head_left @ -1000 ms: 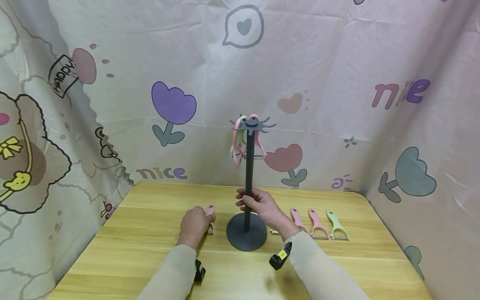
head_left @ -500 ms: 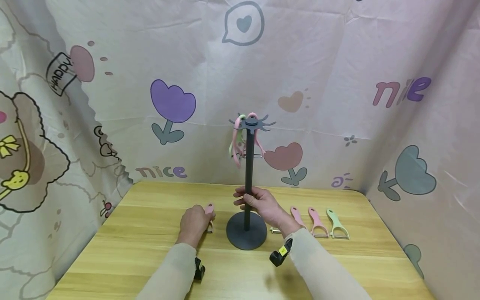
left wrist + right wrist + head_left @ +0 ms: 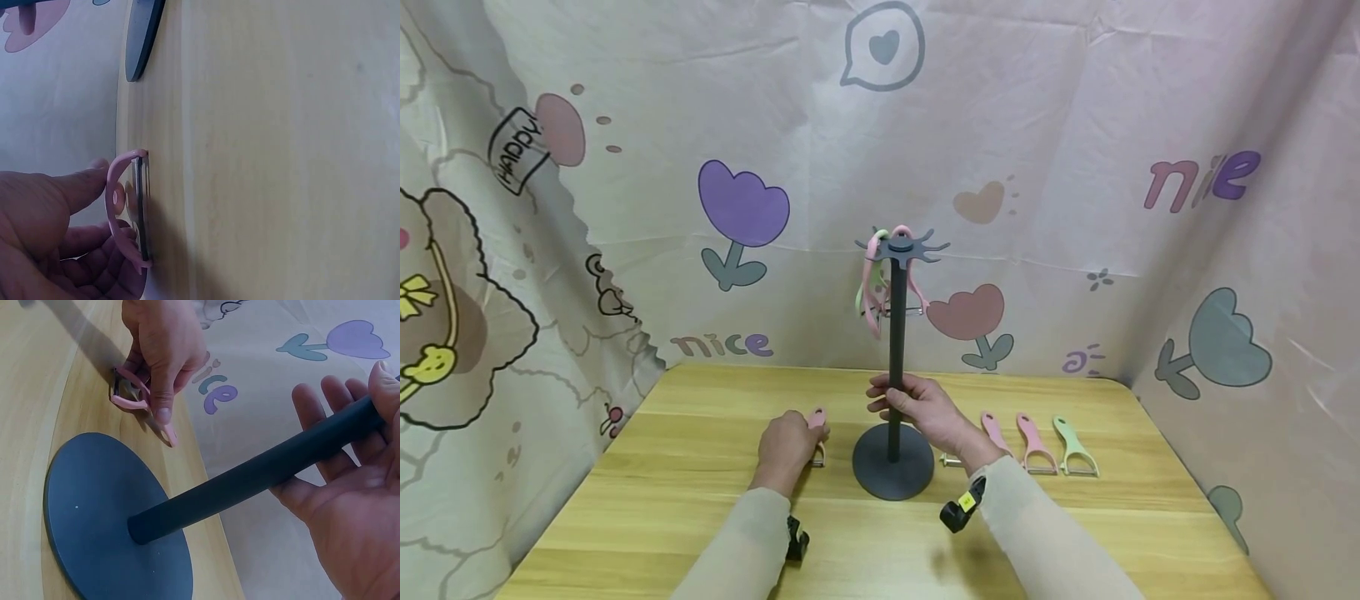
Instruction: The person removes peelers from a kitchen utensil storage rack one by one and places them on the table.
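Observation:
My left hand [image 3: 786, 450] pinches a pink peeler [image 3: 115, 215] by its handle, thumb on one side and fingers on the other. This peeler lies low at the tabletop, left of a dark grey stand [image 3: 897, 358]. Around the stand's pole, just above its round base [image 3: 112, 519], my right hand [image 3: 928, 412] has its thumb in front and its fingers behind. Pink and green peelers [image 3: 872, 279] hang from the hooks on the left and back of the stand's top; they partly overlap each other and the pole.
Right of the stand lie two pink peelers [image 3: 1030, 433] and a green peeler [image 3: 1067, 437]. Another peeler [image 3: 950, 460] is mostly hidden behind my right wrist. A wooden table [image 3: 647, 500] carries everything, with a printed curtain [image 3: 820, 317] behind and at both sides.
The head view shifts very slightly. Both hands, the peelers and the stand stay in the same places relative to each other.

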{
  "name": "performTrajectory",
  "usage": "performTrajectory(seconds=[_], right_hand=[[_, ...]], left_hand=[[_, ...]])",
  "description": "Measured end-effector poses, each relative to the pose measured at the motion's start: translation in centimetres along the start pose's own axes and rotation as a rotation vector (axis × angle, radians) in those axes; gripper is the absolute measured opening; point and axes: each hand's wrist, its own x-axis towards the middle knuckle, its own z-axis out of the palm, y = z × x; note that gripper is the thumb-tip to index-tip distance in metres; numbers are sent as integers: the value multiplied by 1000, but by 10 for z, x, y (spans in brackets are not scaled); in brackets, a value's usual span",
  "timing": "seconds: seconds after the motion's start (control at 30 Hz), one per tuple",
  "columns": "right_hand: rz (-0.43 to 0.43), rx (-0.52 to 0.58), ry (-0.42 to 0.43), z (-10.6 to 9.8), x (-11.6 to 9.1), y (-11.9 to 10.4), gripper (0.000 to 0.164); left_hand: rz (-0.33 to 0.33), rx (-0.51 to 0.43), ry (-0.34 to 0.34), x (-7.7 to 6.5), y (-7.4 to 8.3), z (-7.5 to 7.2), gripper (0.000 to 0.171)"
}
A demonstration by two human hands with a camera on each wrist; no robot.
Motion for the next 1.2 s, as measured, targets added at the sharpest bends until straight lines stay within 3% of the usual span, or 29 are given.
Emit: performTrajectory(seconds=[0.3,0.7,0.87,1.2], right_hand=[[-1,-4,4,0,0,0,39],[4,12,12,0,0,1,39],[8,13,12,1,-1,0,38],[13,12,21,1,-2,1,41]], left_hand=[[9,2,10,-2,1,-8,38],[57,-16,63,-11,27,-43,45],[129,-118,108,-17,44,-56,41],[233,-398,131,-31,79,-84,31]])
